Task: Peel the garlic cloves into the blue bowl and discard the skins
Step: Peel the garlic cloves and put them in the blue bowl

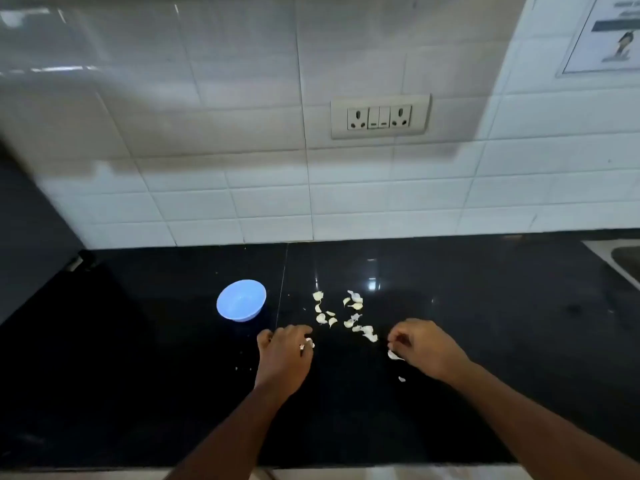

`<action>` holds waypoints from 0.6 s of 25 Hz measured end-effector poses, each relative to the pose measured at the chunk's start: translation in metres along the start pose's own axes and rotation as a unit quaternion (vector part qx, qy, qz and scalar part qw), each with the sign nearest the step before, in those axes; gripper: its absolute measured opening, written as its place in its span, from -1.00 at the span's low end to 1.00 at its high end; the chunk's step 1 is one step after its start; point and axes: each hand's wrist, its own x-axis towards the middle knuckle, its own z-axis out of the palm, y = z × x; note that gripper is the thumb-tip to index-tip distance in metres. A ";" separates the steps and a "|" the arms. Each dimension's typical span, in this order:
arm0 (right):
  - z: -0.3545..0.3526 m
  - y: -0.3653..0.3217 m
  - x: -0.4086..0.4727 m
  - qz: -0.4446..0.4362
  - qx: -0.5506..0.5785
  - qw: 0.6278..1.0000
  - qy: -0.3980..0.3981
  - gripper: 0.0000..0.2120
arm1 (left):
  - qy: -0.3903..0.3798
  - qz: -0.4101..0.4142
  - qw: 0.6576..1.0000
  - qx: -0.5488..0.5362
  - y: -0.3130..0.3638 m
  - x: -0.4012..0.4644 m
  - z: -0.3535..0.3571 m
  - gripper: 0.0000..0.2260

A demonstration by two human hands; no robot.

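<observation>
Garlic skins (pixel 349 315) scattered between hands, left hand (pixel 284 358) pinching clove (pixel 308 344), right hand (pixel 424 348) pinching peel (pixel 394 355)

Glossy black stone counter (pixel 485 306) with a thin seam and lamp glare. Behind, white tiled wall (pixel 242 188) bearing a double socket plate (pixel 380 116). Far right: printed notice (pixel 606 36), sink edge (pixel 623 258). Left: dark panel (pixel 27 230).
</observation>
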 end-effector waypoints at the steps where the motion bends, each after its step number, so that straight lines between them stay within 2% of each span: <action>1: 0.003 0.007 -0.002 0.007 0.014 1.000 -0.010 -0.91 | 0.029 0.013 0.999 0.000 -0.004 0.003 0.000 -0.76; 4: 0.012 0.007 -0.006 0.047 -0.024 0.998 -0.039 -0.80 | 0.105 0.053 0.993 0.019 -0.023 0.015 0.006 -0.76; 6: 0.021 0.001 -0.002 0.046 -0.068 0.996 -0.035 -0.85 | 0.136 0.067 0.988 0.022 -0.037 0.022 0.008 -0.73; 8: 0.027 -0.012 0.006 0.054 -0.109 0.992 -0.028 -0.86 | 0.155 0.070 0.985 0.019 -0.058 0.028 0.003 -0.70; 11: 0.035 -0.030 0.016 0.006 -0.178 0.984 0.007 -0.82 | 0.135 0.080 0.987 0.022 -0.085 0.032 0.000 -0.67; 13: 0.042 -0.049 0.022 -0.011 -0.114 0.993 0.040 -0.86 | 0.108 0.092 0.990 0.000 -0.092 0.033 0.000 -0.64; 15: 0.050 -0.074 0.035 0.003 0.006 0.999 0.046 -0.92 | 0.075 0.105 0.991 -0.023 -0.096 0.033 0.000 -0.65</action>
